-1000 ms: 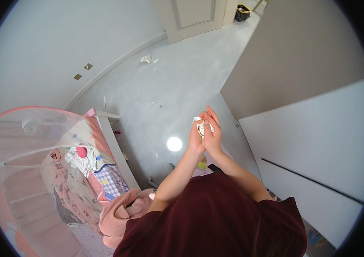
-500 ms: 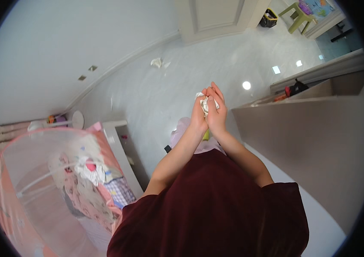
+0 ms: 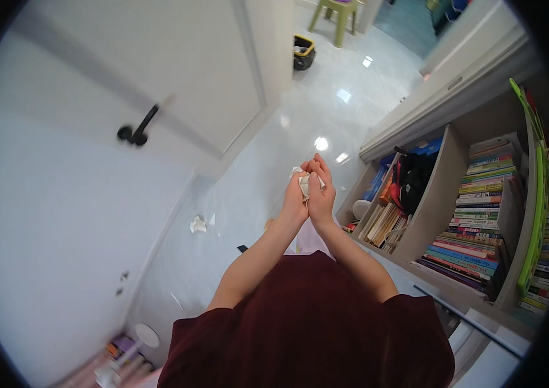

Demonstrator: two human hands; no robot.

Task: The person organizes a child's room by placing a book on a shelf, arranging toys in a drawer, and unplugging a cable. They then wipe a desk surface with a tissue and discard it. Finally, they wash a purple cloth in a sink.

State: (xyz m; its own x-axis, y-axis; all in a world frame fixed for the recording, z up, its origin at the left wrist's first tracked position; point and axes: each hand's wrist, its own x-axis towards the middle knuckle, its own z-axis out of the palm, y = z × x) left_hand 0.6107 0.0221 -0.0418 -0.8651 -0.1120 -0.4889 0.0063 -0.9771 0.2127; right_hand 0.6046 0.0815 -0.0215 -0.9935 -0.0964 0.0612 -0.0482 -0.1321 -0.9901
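Both my hands are cupped together ahead of my body, above the pale shiny floor. Between them is a wad of crumpled white paper point(image 3: 307, 188), perhaps tissue, its creased edges showing between the fingers and thumbs. My left hand point(image 3: 293, 199) closes round it from the left. My right hand point(image 3: 323, 202) presses in from the other side, fingers bent over the wad. To the left on the floor lies another crumpled white piece point(image 3: 198, 224). Farther ahead stands a small bin point(image 3: 303, 57) with a black liner and a yellow rim, some light-coloured stuff inside.
A white door point(image 3: 203, 77) with a black handle point(image 3: 136, 133) is at the left. Along the right runs a shelf unit point(image 3: 431, 197) packed with books point(image 3: 472, 226) and a black bag point(image 3: 412, 181). A green stool point(image 3: 340, 26) stands beyond the bin.
My view has swung right and forward. The netted bed has left the picture, while the bookshelves and door handle have come in. My hands still clasp the crumpled paper.
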